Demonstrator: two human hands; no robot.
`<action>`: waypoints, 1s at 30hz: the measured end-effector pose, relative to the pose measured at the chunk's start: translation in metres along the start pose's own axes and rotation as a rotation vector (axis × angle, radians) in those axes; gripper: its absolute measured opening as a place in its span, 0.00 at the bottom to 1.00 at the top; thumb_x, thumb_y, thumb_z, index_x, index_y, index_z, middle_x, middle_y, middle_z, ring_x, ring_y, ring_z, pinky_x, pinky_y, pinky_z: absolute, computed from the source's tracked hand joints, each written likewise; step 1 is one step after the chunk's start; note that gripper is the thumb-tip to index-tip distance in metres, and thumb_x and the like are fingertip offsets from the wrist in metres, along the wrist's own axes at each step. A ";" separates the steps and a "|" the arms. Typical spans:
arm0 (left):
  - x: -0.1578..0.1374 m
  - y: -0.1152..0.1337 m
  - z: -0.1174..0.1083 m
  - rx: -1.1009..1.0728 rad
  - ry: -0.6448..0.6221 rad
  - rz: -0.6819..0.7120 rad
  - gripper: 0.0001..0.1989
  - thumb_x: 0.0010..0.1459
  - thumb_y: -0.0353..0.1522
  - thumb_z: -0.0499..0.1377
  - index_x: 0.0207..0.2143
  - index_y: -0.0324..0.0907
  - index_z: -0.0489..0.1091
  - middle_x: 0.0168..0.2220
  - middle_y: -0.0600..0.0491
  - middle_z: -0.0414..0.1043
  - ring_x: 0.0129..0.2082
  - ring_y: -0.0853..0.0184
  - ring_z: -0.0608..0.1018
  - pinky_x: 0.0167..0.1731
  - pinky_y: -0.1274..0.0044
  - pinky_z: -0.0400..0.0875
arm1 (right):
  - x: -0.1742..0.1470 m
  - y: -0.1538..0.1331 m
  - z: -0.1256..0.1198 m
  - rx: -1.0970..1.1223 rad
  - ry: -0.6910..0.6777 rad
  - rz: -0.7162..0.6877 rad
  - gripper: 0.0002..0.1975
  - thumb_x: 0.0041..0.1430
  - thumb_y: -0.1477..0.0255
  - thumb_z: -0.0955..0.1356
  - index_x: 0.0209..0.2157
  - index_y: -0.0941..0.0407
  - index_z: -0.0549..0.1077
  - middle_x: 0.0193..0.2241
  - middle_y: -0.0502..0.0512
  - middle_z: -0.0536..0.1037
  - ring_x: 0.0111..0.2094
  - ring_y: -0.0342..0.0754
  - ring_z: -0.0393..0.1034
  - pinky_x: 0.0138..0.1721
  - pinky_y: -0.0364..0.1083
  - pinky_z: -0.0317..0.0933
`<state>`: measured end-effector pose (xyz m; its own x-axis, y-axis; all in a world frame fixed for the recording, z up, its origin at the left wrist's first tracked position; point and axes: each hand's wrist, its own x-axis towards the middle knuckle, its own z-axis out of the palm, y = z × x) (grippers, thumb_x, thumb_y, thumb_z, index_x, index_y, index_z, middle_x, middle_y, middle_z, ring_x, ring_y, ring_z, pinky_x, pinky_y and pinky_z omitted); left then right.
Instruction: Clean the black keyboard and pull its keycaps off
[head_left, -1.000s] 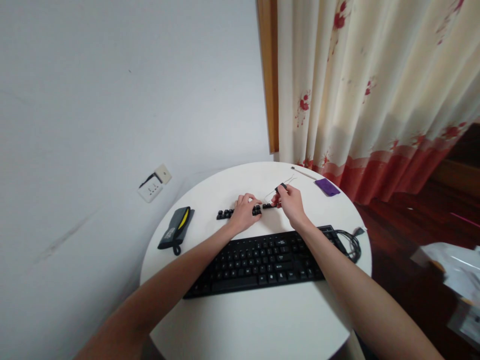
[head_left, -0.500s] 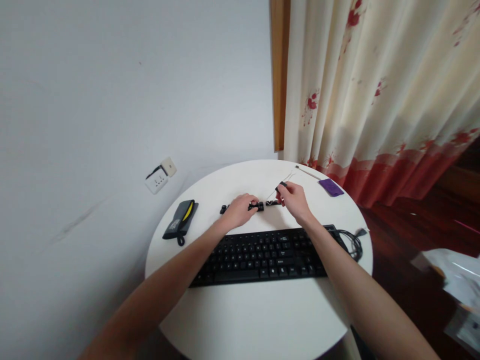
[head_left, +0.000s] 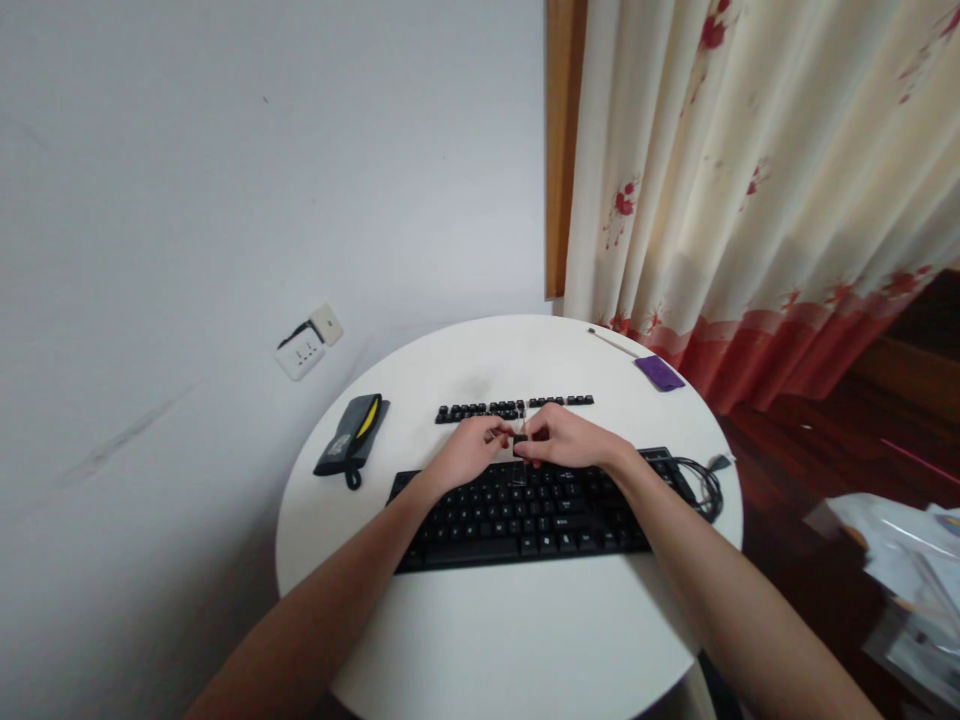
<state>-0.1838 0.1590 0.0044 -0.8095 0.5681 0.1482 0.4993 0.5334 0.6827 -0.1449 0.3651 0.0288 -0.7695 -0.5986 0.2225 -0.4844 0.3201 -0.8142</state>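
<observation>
A black keyboard [head_left: 480, 525] lies across the round white table, in front of two short lines of loose black keycaps [head_left: 463, 411]. Over the keyboard's back edge, my right hand [head_left: 566, 437] pinches the dark handle of a wire keycap puller [head_left: 519, 470], with wire loops at both ends. My left hand [head_left: 471, 450] is close against it on the left, its fingers drawn together beside the puller's far wires. Whatever those fingertips hold is too small to make out.
A grey pouch with a yellow strip [head_left: 352, 435] lies at the left. At the back right are a thin brush [head_left: 611, 341] and a purple cloth [head_left: 658, 373]. The keyboard's coiled cable [head_left: 705, 490] sits near the right edge. A wall socket [head_left: 300, 352] is beyond the table.
Both hands have left the keycap rows and come nearer, meeting over the keyboard's back edge. My right hand brought the keycap puller leftward, and the rows are now mostly uncovered.
</observation>
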 end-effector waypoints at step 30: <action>-0.012 0.015 -0.002 -0.175 -0.416 0.104 0.12 0.53 0.32 0.63 0.41 0.40 0.74 0.37 0.52 0.75 0.35 0.66 0.74 0.37 0.75 0.68 | 0.005 0.012 0.003 -0.038 -0.074 0.118 0.13 0.60 0.70 0.65 0.25 0.60 0.77 0.21 0.51 0.77 0.23 0.42 0.69 0.27 0.41 0.59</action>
<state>-0.1667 0.1592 0.0142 -0.5474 0.8352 -0.0528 0.4827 0.3666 0.7954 -0.1539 0.3640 0.0185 -0.7900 -0.6071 0.0857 -0.4094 0.4182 -0.8109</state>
